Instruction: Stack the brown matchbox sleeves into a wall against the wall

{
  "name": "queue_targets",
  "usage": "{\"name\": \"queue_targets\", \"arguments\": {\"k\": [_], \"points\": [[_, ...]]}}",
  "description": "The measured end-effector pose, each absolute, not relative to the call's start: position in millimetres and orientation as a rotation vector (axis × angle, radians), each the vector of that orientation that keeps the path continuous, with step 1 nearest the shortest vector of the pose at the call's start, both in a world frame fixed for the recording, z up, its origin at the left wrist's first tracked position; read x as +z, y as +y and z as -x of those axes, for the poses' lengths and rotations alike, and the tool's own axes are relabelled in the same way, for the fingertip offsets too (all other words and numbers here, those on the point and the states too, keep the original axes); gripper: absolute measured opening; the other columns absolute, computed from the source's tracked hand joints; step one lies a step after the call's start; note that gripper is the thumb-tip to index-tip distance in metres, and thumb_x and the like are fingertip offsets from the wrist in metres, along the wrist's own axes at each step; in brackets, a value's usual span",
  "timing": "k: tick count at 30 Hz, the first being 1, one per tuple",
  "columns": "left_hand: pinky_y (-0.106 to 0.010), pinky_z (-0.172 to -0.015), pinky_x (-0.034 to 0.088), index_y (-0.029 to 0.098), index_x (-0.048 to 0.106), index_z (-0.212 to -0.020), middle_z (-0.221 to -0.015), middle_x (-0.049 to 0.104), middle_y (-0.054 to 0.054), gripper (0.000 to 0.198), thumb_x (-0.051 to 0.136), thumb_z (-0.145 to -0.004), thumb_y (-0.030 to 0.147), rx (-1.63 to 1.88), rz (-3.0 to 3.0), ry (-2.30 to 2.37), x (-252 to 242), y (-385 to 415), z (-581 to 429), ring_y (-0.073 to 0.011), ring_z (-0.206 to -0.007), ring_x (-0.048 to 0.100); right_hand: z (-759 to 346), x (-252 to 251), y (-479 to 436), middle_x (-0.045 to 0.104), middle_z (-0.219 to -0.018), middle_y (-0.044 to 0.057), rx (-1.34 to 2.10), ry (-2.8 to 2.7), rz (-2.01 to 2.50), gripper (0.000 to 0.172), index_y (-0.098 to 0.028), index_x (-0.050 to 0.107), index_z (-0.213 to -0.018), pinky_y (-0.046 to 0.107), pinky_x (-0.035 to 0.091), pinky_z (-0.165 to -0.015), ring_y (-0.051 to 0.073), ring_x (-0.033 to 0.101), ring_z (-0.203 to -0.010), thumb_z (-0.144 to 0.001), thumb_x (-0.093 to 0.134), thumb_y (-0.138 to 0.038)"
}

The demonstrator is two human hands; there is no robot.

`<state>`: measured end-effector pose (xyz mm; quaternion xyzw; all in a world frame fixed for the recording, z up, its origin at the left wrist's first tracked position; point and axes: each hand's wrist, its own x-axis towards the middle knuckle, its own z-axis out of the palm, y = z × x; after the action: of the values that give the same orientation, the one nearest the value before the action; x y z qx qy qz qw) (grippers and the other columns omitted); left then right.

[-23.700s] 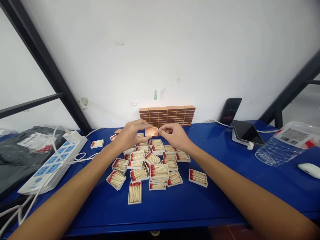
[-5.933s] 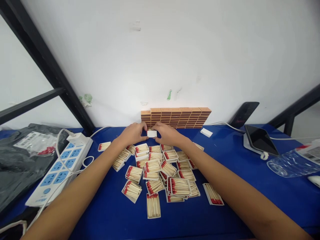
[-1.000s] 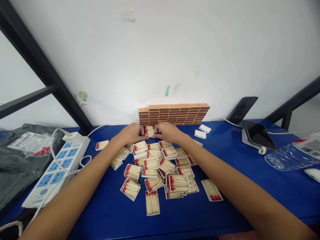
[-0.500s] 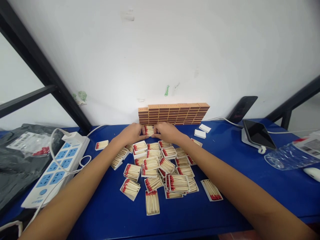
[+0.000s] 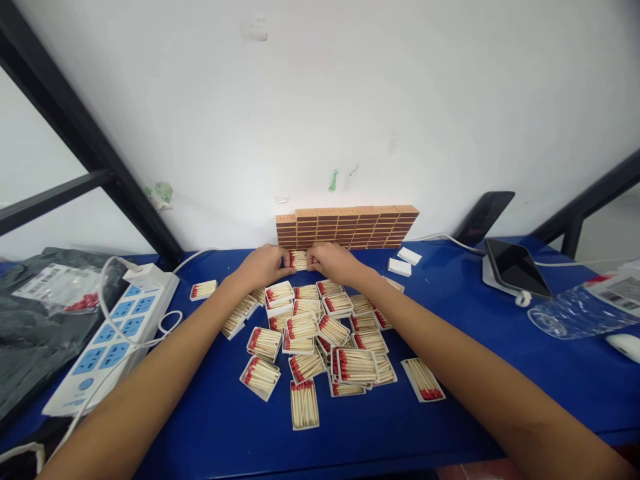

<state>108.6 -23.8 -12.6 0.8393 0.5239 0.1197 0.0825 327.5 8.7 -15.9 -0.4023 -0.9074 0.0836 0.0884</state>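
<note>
Between my two hands is a matchbox tray (image 5: 299, 260) filled with red-tipped matches, in front of the stacked boxes. My left hand (image 5: 270, 265) closes its fingers on the tray's left end. At the right end, my right hand (image 5: 330, 259) grips it the same way. Just behind stands a low wall of stacked matchbox sleeves (image 5: 345, 228) with brown striking sides and orange tops. Nearer to me lie many open trays of matches, some piled up, such as a top tray (image 5: 357, 366) and a single upright-facing tray (image 5: 305, 405).
Two white trays (image 5: 400, 267) lie right of the stack. At the left are a power strip (image 5: 117, 327) with white cables and a dark plastic bag (image 5: 45, 300). A phone (image 5: 519, 268) on a stand and clear plastic packaging (image 5: 580, 310) sit at the right, on the blue table (image 5: 220, 427).
Almost nothing differs. Both hands stay on the same matchbox tray, with only a slight shift of the right fingers and of the view.
</note>
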Motion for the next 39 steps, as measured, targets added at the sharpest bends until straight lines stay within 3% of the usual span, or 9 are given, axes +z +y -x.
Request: {"name": "queue_targets", "arguments": {"k": [8,16,36,39], "points": [[-0.029,-0.061,0.034,0.02,0.067,-0.087,-0.077,0.068,-0.002,0.019,0.073,-0.087,0.039,0.391,-2.562,1.586,-14.1,-24.7,-111.2,-0.0172,-0.067,0.058,-325.8,-14.4,2.5,0.071,-0.107,0.009,0.203,-2.698,1.126,0.008,-0.018,0.067,-0.098,0.027,0.039,-0.071,0.02,0.065,-0.094,-0.099,0.06,-0.019],[-0.03,-0.061,0.034,0.021,0.064,-0.085,-0.08,0.068,-0.003,0.018,0.071,-0.088,0.038,0.404,-2.585,1.632,-16.9,-25.1,-112.5,-0.0184,-0.068,0.059,-326.0,-15.3,2.4,0.071,-0.103,0.008,0.19,-2.671,1.133,0.006,-0.019,0.069,-0.094,0.027,0.037,-0.069,0.019,0.064,-0.091,-0.095,0.063,-0.017],[-0.032,-0.065,0.04,0.022,0.064,-0.085,-0.089,0.072,-0.005,0.021,0.067,-0.089,0.043,0.31,-2.609,1.847,-15.0,-27.7,-115.0,-0.0235,-0.082,0.066,-321.0,-19.9,0.7,0.072,-0.106,0.006,0.109,-2.608,1.242,0.008,-0.021,0.069,-0.092,0.029,0.04,-0.07,0.02,0.067,-0.093,-0.097,0.067,-0.027],[-0.032,-0.065,0.042,0.022,0.064,-0.086,-0.09,0.073,-0.007,0.026,0.067,-0.088,0.047,0.284,-2.585,1.888,-13.5,-28.2,-113.1,-0.0246,-0.083,0.067,-323.2,-17.4,0.4,0.073,-0.109,0.008,0.074,-2.586,1.311,0.017,-0.02,0.069,-0.099,0.03,0.042,-0.07,0.023,0.068,-0.094,-0.095,0.07,-0.036]]}}
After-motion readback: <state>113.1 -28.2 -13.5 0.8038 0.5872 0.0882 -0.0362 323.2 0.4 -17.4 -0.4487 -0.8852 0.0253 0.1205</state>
